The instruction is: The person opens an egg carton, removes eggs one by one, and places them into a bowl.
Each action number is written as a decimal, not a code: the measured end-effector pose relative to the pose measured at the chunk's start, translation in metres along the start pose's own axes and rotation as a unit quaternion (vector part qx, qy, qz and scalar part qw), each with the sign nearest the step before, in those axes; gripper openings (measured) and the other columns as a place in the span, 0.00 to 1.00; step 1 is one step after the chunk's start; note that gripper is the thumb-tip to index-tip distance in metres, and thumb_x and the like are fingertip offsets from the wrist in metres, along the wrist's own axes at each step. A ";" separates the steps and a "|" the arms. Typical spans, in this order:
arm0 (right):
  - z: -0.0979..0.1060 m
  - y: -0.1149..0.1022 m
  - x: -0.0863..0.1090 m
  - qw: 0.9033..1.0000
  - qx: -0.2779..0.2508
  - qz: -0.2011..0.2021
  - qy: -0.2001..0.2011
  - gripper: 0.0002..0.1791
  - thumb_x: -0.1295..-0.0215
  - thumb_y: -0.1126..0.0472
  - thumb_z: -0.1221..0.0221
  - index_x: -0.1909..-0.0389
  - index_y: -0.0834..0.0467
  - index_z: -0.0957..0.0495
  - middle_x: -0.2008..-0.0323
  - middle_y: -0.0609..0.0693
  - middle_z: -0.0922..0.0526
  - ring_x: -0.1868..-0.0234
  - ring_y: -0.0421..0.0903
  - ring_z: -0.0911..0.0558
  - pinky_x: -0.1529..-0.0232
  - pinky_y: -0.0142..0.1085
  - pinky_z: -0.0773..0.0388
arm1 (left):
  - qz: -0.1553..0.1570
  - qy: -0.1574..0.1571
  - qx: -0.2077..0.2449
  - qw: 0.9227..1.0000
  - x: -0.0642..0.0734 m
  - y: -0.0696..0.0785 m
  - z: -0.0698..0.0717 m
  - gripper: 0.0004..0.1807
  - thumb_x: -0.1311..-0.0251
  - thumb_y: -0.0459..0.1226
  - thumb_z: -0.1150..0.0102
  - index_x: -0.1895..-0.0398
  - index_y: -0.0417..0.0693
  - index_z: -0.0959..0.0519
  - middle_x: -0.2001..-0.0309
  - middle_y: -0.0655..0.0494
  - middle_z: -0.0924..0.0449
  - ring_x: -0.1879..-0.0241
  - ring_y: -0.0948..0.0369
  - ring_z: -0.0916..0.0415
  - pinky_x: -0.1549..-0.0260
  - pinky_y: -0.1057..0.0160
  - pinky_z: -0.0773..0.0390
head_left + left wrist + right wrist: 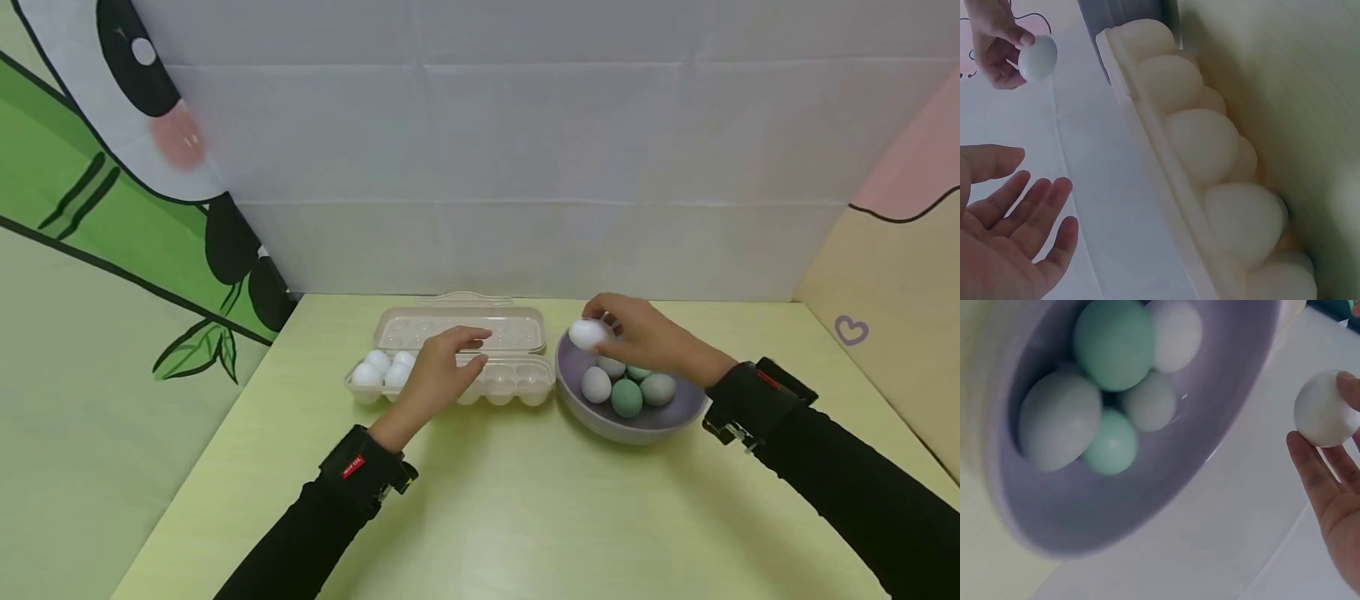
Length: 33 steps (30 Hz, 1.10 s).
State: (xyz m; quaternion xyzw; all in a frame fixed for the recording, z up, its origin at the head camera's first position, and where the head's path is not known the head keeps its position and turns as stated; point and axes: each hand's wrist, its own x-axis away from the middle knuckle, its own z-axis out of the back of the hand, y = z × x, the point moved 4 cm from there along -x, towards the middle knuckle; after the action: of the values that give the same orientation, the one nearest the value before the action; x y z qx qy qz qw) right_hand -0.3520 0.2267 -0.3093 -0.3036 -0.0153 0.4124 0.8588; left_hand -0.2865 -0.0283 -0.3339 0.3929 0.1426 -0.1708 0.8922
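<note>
My right hand [648, 333] pinches a white egg [588, 335] between thumb and fingers, over the left rim of a purple bowl [630, 433]. The right wrist view shows that egg [1322, 409] held at the fingertips. Inside the bowl lie several eggs: a white one [596, 385], a grey one [657, 389] and green ones, such as this dark green egg [626, 398]. My left hand [442, 367] hovers over the middle of a clear plastic egg carton [536, 367], fingers loosely bent and holding nothing. White eggs [367, 375] fill cups at the carton's left end.
The carton's lid [517, 325] is folded back toward the wall [525, 150]. Bowl and carton stand side by side near the back of the pale yellow table [540, 517]. Cups [502, 377] right of my left hand hold no eggs.
</note>
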 end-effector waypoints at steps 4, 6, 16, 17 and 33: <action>0.002 0.021 0.003 0.999 0.033 -0.026 -0.018 0.19 0.47 0.64 0.38 0.54 0.57 0.31 0.58 0.50 0.26 0.57 0.47 0.27 0.59 0.43 0.27 | 0.038 -0.014 -0.086 0.995 0.003 -0.010 0.007 0.18 0.46 0.34 0.42 0.50 0.47 0.26 0.51 0.50 0.25 0.55 0.55 0.26 0.61 0.54 0.25; 0.002 0.029 0.002 0.998 0.049 -0.027 -0.027 0.19 0.48 0.65 0.38 0.55 0.58 0.31 0.58 0.51 0.26 0.57 0.47 0.27 0.59 0.44 0.28 | 0.054 -0.023 -0.133 0.989 0.003 -0.016 0.009 0.18 0.47 0.35 0.42 0.51 0.47 0.26 0.51 0.50 0.25 0.55 0.54 0.27 0.64 0.54 0.25; -0.025 0.050 -0.007 0.983 0.139 -0.025 -0.119 0.20 0.52 0.70 0.39 0.56 0.57 0.29 0.57 0.51 0.27 0.56 0.50 0.27 0.56 0.46 0.28 | 0.147 -0.088 -0.226 0.959 0.005 -0.050 0.007 0.19 0.49 0.41 0.39 0.54 0.45 0.24 0.54 0.48 0.23 0.57 0.49 0.26 0.67 0.51 0.27; -0.028 0.050 -0.007 0.980 0.148 -0.028 -0.127 0.21 0.51 0.70 0.39 0.55 0.57 0.29 0.56 0.51 0.27 0.55 0.50 0.27 0.55 0.45 0.28 | 0.155 -0.092 -0.229 0.957 0.006 -0.052 0.006 0.19 0.49 0.42 0.39 0.54 0.45 0.24 0.55 0.48 0.23 0.57 0.49 0.26 0.65 0.50 0.28; -0.050 0.052 -0.005 0.970 0.181 0.007 -0.160 0.18 0.49 0.70 0.39 0.56 0.59 0.31 0.57 0.54 0.28 0.55 0.53 0.27 0.56 0.44 0.28 | 0.168 -0.117 -0.256 0.945 0.011 -0.050 -0.001 0.17 0.51 0.46 0.36 0.61 0.46 0.21 0.65 0.51 0.22 0.65 0.53 0.27 0.61 0.47 0.34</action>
State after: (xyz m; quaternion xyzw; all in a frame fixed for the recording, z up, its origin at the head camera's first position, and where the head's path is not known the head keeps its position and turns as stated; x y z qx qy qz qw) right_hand -0.3773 0.2221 -0.3770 -0.0731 -0.0754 0.4576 0.8830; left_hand -0.2979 -0.0609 -0.3715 0.1464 0.0085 -0.0211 0.9890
